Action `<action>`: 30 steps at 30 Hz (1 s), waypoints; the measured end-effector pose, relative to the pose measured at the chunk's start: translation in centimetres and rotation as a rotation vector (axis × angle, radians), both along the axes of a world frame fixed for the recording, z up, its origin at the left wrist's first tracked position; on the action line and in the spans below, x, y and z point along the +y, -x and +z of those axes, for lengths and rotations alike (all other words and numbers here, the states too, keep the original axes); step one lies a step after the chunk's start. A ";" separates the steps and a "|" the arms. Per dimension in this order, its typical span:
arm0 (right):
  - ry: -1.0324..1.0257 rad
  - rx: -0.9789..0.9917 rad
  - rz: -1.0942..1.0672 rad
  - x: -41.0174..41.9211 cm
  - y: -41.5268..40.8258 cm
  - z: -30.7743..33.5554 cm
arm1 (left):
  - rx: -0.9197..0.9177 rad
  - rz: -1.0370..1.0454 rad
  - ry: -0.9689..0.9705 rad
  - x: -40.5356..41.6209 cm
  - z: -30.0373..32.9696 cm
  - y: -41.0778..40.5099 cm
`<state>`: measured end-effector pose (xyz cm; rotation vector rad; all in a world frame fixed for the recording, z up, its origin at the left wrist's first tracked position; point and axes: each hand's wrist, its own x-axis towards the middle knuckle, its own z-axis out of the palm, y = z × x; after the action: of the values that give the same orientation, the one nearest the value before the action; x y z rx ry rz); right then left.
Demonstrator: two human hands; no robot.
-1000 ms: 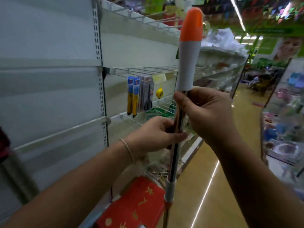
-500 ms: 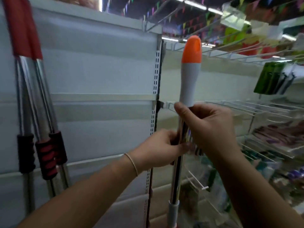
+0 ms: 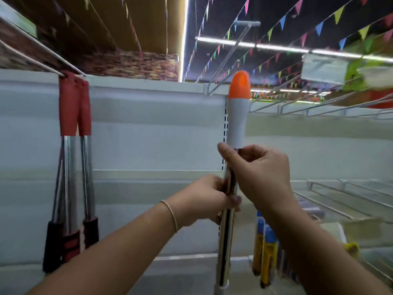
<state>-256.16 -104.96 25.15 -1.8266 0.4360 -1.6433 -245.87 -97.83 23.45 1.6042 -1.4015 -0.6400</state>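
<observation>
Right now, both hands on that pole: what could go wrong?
1. The left hand and right hand grip the pole on its shiny metal shaft, below the grey grip; it may slip.
2. Its orange cap looks close to the overhead hook arm; lifting could snag.
3. Swinging left could knock the hanging red-handled poles.

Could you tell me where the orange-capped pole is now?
Head view: the orange-capped pole stands upright right of centre, left hand gripping below right hand, red-handled poles hanging farther left.
</observation>
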 end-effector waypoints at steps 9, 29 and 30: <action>0.125 -0.138 0.067 0.8 0.1 2.3 | -0.058 -0.023 0.079 0.8 2.7 0.1; 0.127 -0.105 0.060 -1.4 -0.8 2.2 | 0.027 -0.050 0.059 -0.1 2.5 0.4; 0.124 -0.105 0.060 -1.5 -0.9 2.2 | 0.024 -0.051 0.059 -0.2 2.5 0.3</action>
<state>-255.28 -106.45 27.38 -1.8133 0.2352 -1.7497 -246.21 -98.06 25.94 1.5141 -1.4344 -0.6404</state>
